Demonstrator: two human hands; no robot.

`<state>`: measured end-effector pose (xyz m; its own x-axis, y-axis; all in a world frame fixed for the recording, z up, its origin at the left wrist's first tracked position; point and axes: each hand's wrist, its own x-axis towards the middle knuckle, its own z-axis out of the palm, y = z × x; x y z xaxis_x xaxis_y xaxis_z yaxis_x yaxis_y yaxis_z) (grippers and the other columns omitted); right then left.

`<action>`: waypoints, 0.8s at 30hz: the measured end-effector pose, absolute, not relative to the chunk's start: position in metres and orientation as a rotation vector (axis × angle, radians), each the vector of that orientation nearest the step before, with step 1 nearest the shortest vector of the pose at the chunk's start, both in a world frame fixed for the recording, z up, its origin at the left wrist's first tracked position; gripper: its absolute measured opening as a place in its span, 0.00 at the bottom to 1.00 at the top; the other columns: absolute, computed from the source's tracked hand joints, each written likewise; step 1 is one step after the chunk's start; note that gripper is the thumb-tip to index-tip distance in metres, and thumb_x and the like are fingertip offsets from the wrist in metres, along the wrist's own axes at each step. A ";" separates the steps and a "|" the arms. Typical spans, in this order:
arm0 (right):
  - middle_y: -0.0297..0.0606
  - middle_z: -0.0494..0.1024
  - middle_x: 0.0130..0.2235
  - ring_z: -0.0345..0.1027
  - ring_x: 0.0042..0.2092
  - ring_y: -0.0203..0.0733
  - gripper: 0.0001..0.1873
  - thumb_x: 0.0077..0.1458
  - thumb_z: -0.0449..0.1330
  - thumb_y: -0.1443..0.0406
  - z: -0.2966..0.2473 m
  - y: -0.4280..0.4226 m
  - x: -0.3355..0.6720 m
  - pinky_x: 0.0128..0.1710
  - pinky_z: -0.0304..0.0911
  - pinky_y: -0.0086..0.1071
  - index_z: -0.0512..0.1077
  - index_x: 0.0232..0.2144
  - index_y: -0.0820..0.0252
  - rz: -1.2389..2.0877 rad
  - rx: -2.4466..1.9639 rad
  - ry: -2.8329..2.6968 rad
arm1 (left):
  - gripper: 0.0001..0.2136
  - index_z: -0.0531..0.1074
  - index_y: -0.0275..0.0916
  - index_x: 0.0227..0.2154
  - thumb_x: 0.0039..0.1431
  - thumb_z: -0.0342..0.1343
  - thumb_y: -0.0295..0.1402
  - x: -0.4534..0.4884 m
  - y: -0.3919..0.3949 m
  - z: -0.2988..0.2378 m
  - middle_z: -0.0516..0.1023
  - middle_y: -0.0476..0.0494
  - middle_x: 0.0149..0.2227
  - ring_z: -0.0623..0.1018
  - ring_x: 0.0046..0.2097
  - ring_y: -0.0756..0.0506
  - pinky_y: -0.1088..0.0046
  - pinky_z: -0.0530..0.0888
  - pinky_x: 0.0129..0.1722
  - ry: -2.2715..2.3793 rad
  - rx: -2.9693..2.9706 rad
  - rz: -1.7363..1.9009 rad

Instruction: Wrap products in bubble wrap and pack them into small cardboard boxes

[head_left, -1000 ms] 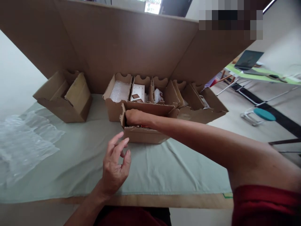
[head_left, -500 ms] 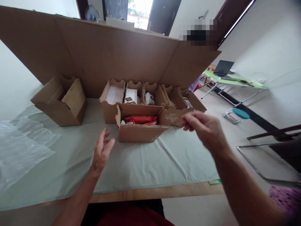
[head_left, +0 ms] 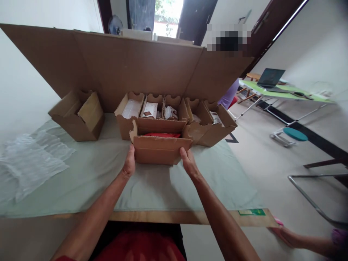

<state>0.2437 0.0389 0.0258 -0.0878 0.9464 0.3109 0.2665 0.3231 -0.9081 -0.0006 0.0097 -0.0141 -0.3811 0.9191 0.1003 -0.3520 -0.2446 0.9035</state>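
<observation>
The front cardboard box [head_left: 160, 150] stands on the cloth with a red packet [head_left: 163, 135] showing inside. My left hand [head_left: 129, 163] presses against the box's left end, its fingers mostly hidden behind the side. At the right end, my right hand [head_left: 189, 163] grips the box with the thumb on the front face. Just behind it is a row of cardboard compartments [head_left: 208, 134]. Those hold bubble wrap [head_left: 131, 108], a white printed box [head_left: 150, 110] and a plastic-wrapped item [head_left: 171, 112].
Another cardboard box [head_left: 91, 127] stands at the left, near crumpled clear plastic [head_left: 32, 163]. A tall cardboard panel [head_left: 136, 65] rises behind. At the right are another person's hand [head_left: 285, 233] by the table corner, a laptop table [head_left: 293, 94] and a teal stool [head_left: 295, 134].
Both my hands have come in to the front box's ends, the right one moving left and down. The box is tilted slightly differently. Another person's hand now shows at the right.
</observation>
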 end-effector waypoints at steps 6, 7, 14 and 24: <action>0.49 0.77 0.53 0.69 0.56 0.57 0.38 0.61 0.50 0.37 0.060 0.005 0.233 0.60 0.63 0.52 0.75 0.51 0.61 0.771 -1.032 -1.641 | 0.36 0.73 0.44 0.59 0.57 0.52 0.65 -0.015 -0.029 0.028 0.72 0.43 0.64 0.59 0.72 0.39 0.59 0.55 0.72 0.990 0.833 1.884; 0.49 0.77 0.53 0.69 0.57 0.57 0.38 0.60 0.50 0.36 0.066 0.004 0.230 0.60 0.62 0.52 0.75 0.52 0.61 0.773 -1.008 -1.651 | 0.37 0.73 0.44 0.58 0.55 0.52 0.66 -0.017 -0.032 0.036 0.73 0.43 0.64 0.59 0.72 0.39 0.59 0.55 0.72 0.981 0.836 1.909; 0.49 0.78 0.52 0.68 0.57 0.58 0.40 0.59 0.50 0.35 0.083 -0.002 0.231 0.60 0.62 0.52 0.74 0.53 0.59 0.712 -1.015 -1.608 | 0.35 0.74 0.43 0.57 0.58 0.53 0.64 -0.012 -0.048 0.069 0.74 0.43 0.63 0.62 0.70 0.40 0.61 0.52 0.72 0.917 0.903 1.884; 0.49 0.78 0.53 0.69 0.57 0.57 0.40 0.58 0.51 0.35 0.105 -0.002 0.216 0.59 0.65 0.50 0.74 0.53 0.60 0.790 -0.960 -1.700 | 0.32 0.71 0.44 0.60 0.63 0.48 0.60 -0.022 -0.069 0.083 0.73 0.44 0.63 0.57 0.73 0.42 0.61 0.53 0.73 0.946 0.885 1.943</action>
<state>0.2157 -0.0018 0.1047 -0.1963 0.8783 0.4360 0.2335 0.4738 -0.8491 -0.0219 -0.0694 0.0828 -0.4489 0.8604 0.2412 -0.3408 -0.4143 0.8439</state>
